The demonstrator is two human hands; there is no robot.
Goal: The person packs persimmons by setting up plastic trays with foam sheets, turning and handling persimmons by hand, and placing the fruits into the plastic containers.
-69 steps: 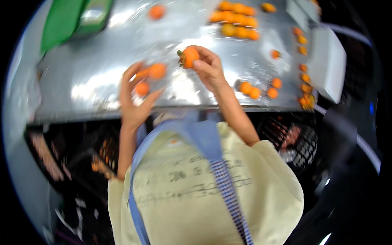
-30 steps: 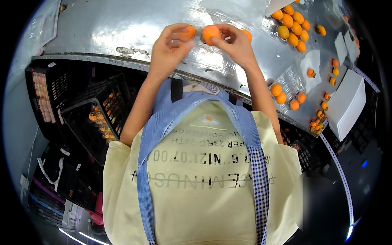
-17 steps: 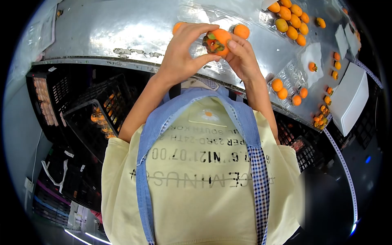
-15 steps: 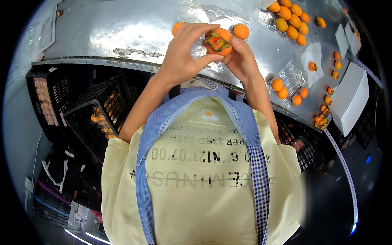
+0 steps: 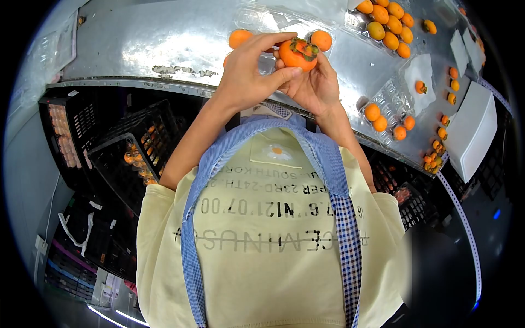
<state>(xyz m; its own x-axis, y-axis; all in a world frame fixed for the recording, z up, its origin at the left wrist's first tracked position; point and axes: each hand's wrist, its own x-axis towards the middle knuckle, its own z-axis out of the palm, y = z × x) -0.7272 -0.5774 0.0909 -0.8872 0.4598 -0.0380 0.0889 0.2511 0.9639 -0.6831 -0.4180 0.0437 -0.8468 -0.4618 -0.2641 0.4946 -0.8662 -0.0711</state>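
Observation:
An orange persimmon with a green leafy cap is held between both hands above the near part of the metal table. My left hand grips it from the left, thumb below and fingers over the top. From the right and underneath, my right hand has its fingers curled round the same fruit. Behind the hands lies a clear plastic tray. One persimmon sits at its right and another persimmon at its left; a further one is mostly hidden by my left hand.
A filled tray of persimmons lies at the back right. Nearer on the right, another clear tray holds several fruits. Loose persimmons line the right edge beside a white box. Black crates with fruit stand below at left.
The persimmon has turned in my hands, its cap now facing up and to the right. My left hand has shifted slightly, uncovering more of the left persimmon.

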